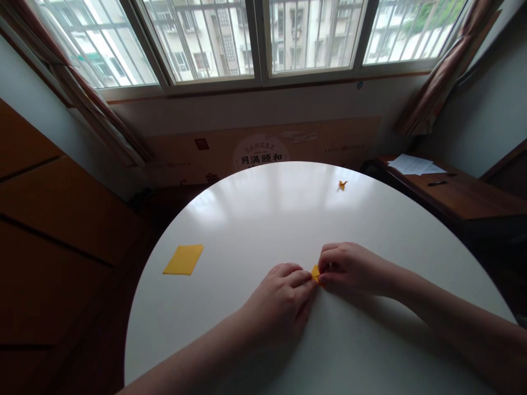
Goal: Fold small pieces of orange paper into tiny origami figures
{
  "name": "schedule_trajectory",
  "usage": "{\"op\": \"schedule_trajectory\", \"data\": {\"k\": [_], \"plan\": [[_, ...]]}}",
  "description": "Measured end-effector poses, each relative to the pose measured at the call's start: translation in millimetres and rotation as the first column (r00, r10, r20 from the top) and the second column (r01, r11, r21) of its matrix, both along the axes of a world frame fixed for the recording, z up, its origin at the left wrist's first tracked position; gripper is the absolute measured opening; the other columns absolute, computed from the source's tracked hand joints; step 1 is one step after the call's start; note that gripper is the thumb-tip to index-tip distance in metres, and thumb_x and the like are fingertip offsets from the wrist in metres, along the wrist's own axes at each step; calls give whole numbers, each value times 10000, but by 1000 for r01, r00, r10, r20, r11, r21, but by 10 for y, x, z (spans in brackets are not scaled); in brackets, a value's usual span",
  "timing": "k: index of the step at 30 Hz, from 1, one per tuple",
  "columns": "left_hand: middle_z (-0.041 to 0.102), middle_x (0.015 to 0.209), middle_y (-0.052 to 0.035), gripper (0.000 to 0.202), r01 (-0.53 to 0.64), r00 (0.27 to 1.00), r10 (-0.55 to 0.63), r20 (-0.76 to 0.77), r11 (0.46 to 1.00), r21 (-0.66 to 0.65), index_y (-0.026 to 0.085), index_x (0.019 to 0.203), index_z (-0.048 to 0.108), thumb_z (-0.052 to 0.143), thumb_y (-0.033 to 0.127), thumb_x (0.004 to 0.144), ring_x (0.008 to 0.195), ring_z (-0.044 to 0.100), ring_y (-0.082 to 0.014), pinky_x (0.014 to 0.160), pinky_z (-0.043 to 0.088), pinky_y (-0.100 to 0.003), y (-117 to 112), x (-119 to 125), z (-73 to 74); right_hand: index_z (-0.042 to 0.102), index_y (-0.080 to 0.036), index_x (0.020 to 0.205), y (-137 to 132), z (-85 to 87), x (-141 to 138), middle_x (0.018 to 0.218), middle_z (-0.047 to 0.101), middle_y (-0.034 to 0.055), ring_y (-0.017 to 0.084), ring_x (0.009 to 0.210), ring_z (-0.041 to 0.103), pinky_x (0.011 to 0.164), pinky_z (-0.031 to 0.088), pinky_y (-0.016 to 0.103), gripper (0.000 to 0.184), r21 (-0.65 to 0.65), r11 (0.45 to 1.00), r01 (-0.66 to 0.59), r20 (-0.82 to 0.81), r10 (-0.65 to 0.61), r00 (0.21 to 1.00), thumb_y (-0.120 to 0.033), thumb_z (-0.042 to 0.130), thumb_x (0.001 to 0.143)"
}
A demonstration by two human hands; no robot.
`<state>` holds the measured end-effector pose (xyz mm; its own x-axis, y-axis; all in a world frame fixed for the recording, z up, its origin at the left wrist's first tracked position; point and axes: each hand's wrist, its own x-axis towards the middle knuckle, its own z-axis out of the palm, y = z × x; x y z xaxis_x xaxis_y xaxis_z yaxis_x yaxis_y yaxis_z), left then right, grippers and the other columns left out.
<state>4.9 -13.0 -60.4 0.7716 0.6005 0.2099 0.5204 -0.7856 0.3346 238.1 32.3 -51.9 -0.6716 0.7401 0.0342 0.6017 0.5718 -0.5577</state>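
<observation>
Between my hands, on the white round table [230, 219], lies a small folded piece of yellow paper [315, 272]. Most of it is covered by my fingers. The fingers of my left hand [290, 291] press on its left side, bent and close together. My right hand [349, 267] pinches its right edge between thumb and fingers. To the left rests a flat stack of square yellow paper [183, 259]. Near the far edge stands a small folded paper crane [342, 185] of orange-yellow colour.
A brown wooden desk [473, 192] at the right bears white paper sheets [418, 164] and a dark pen [437, 183]. Behind the table, a printed cardboard panel [346, 137] stands under the barred windows. Wooden cabinets [53, 247] are at the left.
</observation>
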Motion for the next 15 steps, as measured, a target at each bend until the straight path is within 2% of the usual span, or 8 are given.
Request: {"op": "schedule_trajectory", "data": {"k": [8, 15], "plan": [[676, 1238, -65, 367, 2, 1000, -2, 11, 1000, -15, 187, 1265, 600, 521, 197, 906, 1151, 562, -264, 1076, 414, -423, -15, -6, 7, 766, -201, 919, 82, -13, 95, 891, 720, 42, 164, 777, 660, 688, 473, 240, 126, -74, 991, -115, -54, 111, 992, -271, 661, 908], [679, 1228, -71, 385, 10, 1000, -10, -2, 1000, 26, 201, 1273, 598, 544, 202, 892, 1140, 570, -260, 1048, 435, -429, 13, -9, -24, 758, -187, 882, 78, 12, 56, 858, 718, 39, 166, 761, 648, 680, 462, 249, 109, -58, 995, -85, -19, 84, 996, -236, 661, 891]]}}
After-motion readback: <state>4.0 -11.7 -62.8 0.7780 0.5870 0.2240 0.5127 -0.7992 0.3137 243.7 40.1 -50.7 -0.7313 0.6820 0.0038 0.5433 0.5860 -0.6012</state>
